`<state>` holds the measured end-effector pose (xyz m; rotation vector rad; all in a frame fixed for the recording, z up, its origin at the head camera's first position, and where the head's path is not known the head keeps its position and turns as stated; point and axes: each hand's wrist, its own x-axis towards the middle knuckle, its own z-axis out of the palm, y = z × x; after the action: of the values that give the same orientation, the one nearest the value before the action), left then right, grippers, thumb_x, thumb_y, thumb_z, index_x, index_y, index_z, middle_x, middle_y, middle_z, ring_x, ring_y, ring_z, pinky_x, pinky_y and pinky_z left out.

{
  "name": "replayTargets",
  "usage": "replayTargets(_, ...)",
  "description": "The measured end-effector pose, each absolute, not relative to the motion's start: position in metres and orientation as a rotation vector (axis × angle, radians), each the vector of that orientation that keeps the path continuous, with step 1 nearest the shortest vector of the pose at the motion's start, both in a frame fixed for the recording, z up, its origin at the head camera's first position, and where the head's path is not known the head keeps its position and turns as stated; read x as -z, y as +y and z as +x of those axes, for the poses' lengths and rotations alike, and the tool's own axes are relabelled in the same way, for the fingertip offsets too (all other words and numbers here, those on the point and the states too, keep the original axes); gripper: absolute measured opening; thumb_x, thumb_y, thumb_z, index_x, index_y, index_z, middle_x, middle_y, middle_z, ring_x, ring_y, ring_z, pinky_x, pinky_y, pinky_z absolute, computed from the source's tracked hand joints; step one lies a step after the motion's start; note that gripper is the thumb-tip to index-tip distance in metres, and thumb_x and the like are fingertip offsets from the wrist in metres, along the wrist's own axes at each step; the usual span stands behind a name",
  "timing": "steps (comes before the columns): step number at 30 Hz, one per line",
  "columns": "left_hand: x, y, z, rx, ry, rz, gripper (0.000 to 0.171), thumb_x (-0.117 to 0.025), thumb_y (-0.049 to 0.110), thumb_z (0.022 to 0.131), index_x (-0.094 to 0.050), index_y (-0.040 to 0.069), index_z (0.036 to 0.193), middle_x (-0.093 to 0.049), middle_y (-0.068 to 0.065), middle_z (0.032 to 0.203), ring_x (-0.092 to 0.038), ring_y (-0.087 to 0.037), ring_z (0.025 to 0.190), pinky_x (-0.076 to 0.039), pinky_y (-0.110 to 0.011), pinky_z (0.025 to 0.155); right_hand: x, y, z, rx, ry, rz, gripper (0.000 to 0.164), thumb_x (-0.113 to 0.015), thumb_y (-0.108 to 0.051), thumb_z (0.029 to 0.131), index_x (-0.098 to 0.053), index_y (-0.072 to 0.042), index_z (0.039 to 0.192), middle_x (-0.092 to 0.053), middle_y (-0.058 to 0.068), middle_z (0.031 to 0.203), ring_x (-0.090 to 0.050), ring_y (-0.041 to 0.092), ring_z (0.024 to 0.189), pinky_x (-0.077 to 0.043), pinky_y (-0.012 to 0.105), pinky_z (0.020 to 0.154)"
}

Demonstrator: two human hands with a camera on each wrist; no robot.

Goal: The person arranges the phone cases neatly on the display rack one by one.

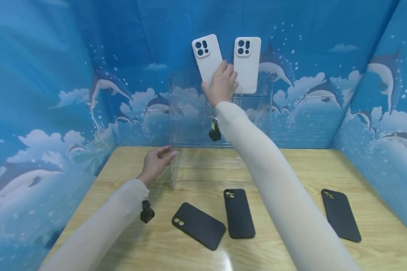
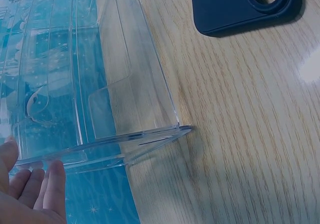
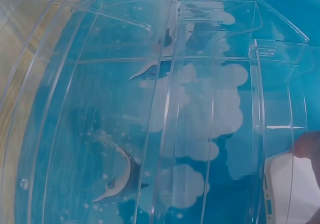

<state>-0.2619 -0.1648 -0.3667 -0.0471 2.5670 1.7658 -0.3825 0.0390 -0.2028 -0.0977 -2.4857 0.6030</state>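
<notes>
I watch my right grip [image 1: 222,83] pinch a white phone case [image 1: 207,62] by its edges, tilted at the top of the clear stand [image 1: 196,109], just beside an upright white case [image 1: 248,69]. My left grip [image 1: 156,162] is loosely spread at the stand's left side; I can't tell whether it touches. Three black cases [image 1: 240,216] lie on the worktop [image 1: 156,248].

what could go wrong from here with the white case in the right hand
The leaning white case might slide off the clear stand if the right hand lets go while it tilts. It could also knock the straighter white case close beside it. The stand might shift if pushed, as the left hand is at one side edge only.
</notes>
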Motion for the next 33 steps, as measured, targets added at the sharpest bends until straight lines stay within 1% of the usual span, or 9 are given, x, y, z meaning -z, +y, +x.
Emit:
replayTargets(5, 0.3678, -0.1642, -0.2607, -1.766, 2.555, -0.043, 0.06, -0.063, 0.033, 0.093, -0.042, 0.011, 0.145, -0.043, -0.01, 0.148, -0.052, -0.027, 0.126, -0.052, -0.038, 0.098, 0.2053, 0.0397, -0.3832, -0.569, -2.496, -0.195, 0.084, -0.062, -0.049, 0.087, -0.018, -0.008, 0.146, -0.036, 0.013, 0.139, -0.04, 0.028, 0.123, -0.041, 0.047, 0.1)
replayTargets(10, 0.3682, -0.164, -0.2601, -1.782, 2.547, -0.034, 0.059, -0.063, 0.031, 0.094, -0.042, 0.011, 0.145, -0.043, -0.01, 0.147, -0.051, -0.027, 0.126, -0.052, -0.038, 0.098, 0.2065, 0.0405, -0.3823, -0.53, -2.499, -0.236, 0.084, -0.059, -0.053, 0.088, -0.018, -0.006, 0.146, -0.037, 0.015, 0.138, -0.041, 0.03, 0.123, -0.039, 0.049, 0.102)
replayTargets(12, 0.3682, -0.1641, -0.2599, -1.784, 2.545, -0.032, 0.059, -0.063, 0.031, 0.094, -0.042, 0.011, 0.145, -0.043, -0.011, 0.147, -0.051, -0.027, 0.126, -0.052, -0.038, 0.098, 0.2075, 0.0405, -0.3813, -0.527, -2.495, -0.235, 0.085, -0.057, -0.051, 0.089, -0.016, -0.006, 0.148, -0.034, 0.015, 0.141, -0.039, 0.031, 0.125, -0.038, 0.049, 0.104)
replayTargets(14, 0.3682, -0.164, -0.2597, -1.778, 2.545, -0.032, 0.059, -0.063, 0.031, 0.094, -0.042, 0.011, 0.145, -0.043, -0.011, 0.148, -0.051, -0.027, 0.126, -0.052, -0.038, 0.098, 0.2087, 0.0409, -0.3808, -0.509, -2.488, -0.213, 0.083, -0.055, -0.048, 0.091, -0.014, -0.008, 0.15, -0.029, 0.015, 0.146, -0.035, 0.031, 0.129, -0.036, 0.048, 0.104)
replayTargets(18, 0.3675, -0.1631, -0.2597, -1.773, 2.546, -0.043, 0.059, -0.063, 0.032, 0.094, -0.042, 0.011, 0.145, -0.043, -0.011, 0.148, -0.052, -0.027, 0.126, -0.052, -0.038, 0.098, 0.2104, 0.0429, -0.3811, -0.455, -2.474, -0.147, 0.075, -0.052, -0.039, 0.094, -0.014, -0.012, 0.152, -0.018, 0.012, 0.153, -0.025, 0.03, 0.135, -0.036, 0.047, 0.104)
replayTargets(21, 0.3672, -0.1626, -0.2602, -1.775, 2.549, -0.047, 0.059, -0.063, 0.032, 0.094, -0.042, 0.011, 0.145, -0.043, -0.01, 0.147, -0.053, -0.027, 0.125, -0.052, -0.038, 0.098, 0.2102, 0.0441, -0.3818, -0.443, -2.467, -0.116, 0.07, -0.051, -0.036, 0.094, -0.018, -0.013, 0.151, -0.017, 0.012, 0.154, -0.023, 0.029, 0.136, -0.037, 0.047, 0.103)
replayTargets(26, 0.3666, -0.1625, -0.2609, -1.768, 2.563, -0.039, 0.059, -0.063, 0.033, 0.094, -0.042, 0.011, 0.145, -0.044, -0.01, 0.147, -0.053, -0.027, 0.124, -0.052, -0.038, 0.098, 0.2085, 0.0453, -0.3832, -0.464, -2.476, -0.113, 0.069, -0.051, -0.035, 0.094, -0.019, -0.012, 0.151, -0.017, 0.012, 0.154, -0.022, 0.029, 0.137, -0.036, 0.046, 0.105)
replayTargets(33, 0.3658, -0.1644, -0.2611, -1.752, 2.569, -0.042, 0.062, -0.063, 0.036, 0.093, -0.042, 0.011, 0.145, -0.044, -0.01, 0.147, -0.055, -0.027, 0.123, -0.052, -0.039, 0.098, 0.2073, 0.0465, -0.3798, -0.53, -2.486, -0.061, 0.067, -0.054, -0.035, 0.094, -0.024, -0.014, 0.15, -0.018, 0.011, 0.153, -0.024, 0.027, 0.136, -0.035, 0.044, 0.107)
